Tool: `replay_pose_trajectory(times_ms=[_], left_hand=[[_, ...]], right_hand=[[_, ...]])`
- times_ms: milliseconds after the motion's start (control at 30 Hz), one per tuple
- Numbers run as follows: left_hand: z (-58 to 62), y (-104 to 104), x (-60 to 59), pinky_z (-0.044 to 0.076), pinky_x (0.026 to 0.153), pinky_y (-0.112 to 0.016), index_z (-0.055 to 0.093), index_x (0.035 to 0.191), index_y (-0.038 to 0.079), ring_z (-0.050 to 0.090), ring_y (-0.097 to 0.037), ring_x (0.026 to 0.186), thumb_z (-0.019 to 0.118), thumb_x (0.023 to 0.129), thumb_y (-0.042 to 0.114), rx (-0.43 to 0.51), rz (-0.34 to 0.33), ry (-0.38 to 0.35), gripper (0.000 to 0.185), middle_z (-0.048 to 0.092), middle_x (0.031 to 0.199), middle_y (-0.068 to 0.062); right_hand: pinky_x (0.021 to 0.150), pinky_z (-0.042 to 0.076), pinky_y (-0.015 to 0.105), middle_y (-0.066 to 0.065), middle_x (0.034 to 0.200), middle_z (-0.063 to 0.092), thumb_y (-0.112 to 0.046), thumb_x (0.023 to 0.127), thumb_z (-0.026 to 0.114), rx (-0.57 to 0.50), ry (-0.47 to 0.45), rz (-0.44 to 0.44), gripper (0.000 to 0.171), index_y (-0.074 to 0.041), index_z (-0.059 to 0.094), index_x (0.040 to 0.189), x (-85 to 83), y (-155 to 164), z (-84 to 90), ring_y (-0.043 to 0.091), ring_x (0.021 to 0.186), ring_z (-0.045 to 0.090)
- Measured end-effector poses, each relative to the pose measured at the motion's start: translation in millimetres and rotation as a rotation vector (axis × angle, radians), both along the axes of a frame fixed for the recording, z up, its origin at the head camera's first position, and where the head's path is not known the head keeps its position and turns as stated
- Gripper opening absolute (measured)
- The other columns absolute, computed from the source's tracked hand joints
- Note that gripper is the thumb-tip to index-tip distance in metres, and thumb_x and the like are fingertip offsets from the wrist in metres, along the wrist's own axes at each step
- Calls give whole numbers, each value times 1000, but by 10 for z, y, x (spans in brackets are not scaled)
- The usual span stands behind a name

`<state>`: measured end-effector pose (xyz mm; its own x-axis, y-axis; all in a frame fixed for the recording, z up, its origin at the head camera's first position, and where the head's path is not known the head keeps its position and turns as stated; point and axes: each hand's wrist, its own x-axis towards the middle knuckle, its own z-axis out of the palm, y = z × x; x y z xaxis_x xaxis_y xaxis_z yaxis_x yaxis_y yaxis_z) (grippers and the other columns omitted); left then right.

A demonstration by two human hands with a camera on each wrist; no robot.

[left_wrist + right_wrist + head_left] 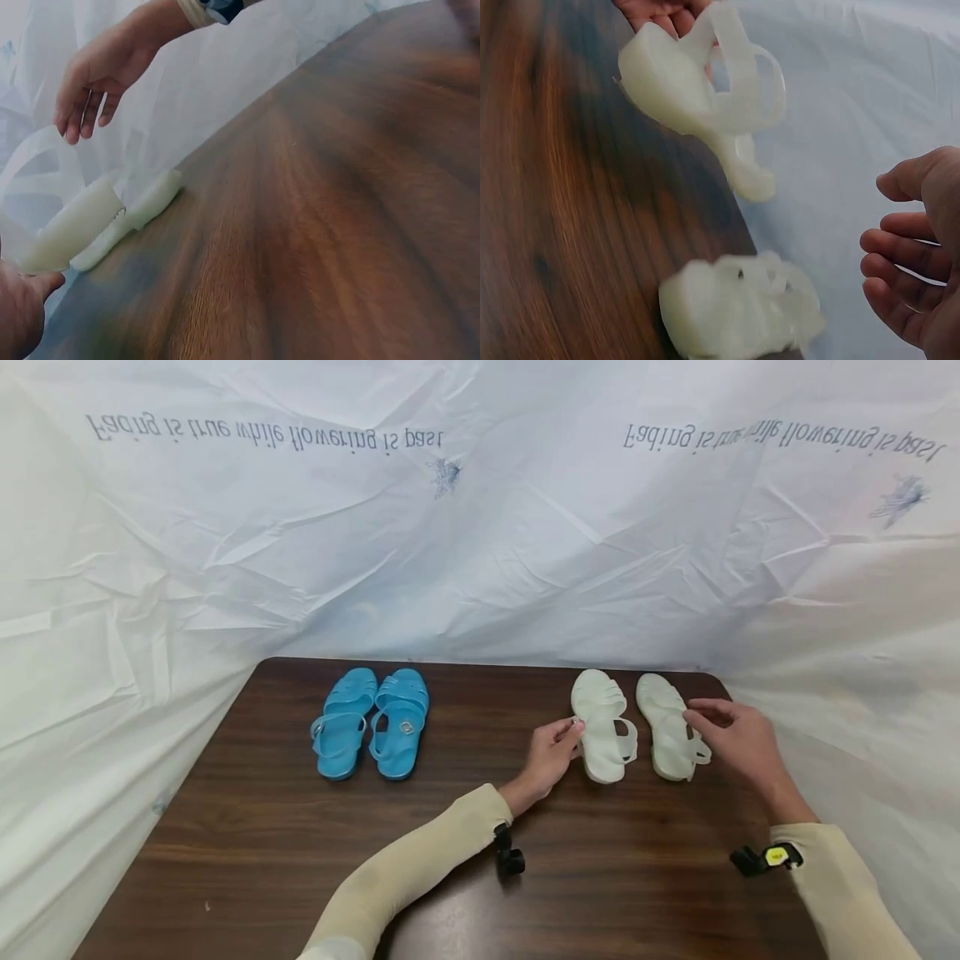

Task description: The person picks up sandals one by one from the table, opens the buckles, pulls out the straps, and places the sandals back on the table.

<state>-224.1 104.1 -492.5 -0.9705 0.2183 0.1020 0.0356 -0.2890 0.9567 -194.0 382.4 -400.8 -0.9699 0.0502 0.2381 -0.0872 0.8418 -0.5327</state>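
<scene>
One white sandal (600,727) is pinched at its side by the left hand (551,758); the right hand (738,739) is held relaxed over the other sandal (667,727).

Two pairs of sandals lie on a table (262,860) backed by a draped sheet (480,543): one pair (371,722) at the far left, the other (633,725) at the far right, between a person's left hand (551,756) and right hand (738,735).
</scene>
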Motion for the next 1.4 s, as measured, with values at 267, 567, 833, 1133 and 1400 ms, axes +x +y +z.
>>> replay_pose_trajectory(times_ms=[267,567,833,1133,1400], left_hand=[[-48,290,-103,57,91,-38,64,132,-7,68,-28,114,61,105,20,20,27,-40,38,71,114,-19],[-123,508,-135,58,91,-40,65,129,-7,69,-29,112,61,105,23,43,69,-105,39,71,117,-19],[-150,555,-127,51,67,-23,72,123,-1,58,-8,74,61,105,24,-90,119,-75,33,61,82,3],[-138,545,-108,49,69,-19,75,118,5,59,-3,80,62,104,30,-250,128,-38,31,74,97,0],[-85,476,-87,55,84,-22,74,121,7,69,-10,108,61,105,27,-320,87,-3,29,76,115,-2]], right_hand=[[73,49,36,28,121,68,-45,101,62,6,-47,-25,52,-2,67,131,-113,212,-141,36,104,64],[78,52,53,34,128,62,-48,102,58,3,-197,-25,64,6,59,136,-265,321,-343,50,113,59],[86,50,60,38,137,53,-53,103,54,19,-335,-53,71,10,56,136,-324,386,-402,54,119,53],[79,52,52,36,131,56,-49,104,52,42,-396,-43,70,12,55,137,-322,381,-391,41,100,63],[79,53,48,39,138,49,-51,103,52,3,-464,-87,76,16,49,139,-304,386,-413,40,101,62]])
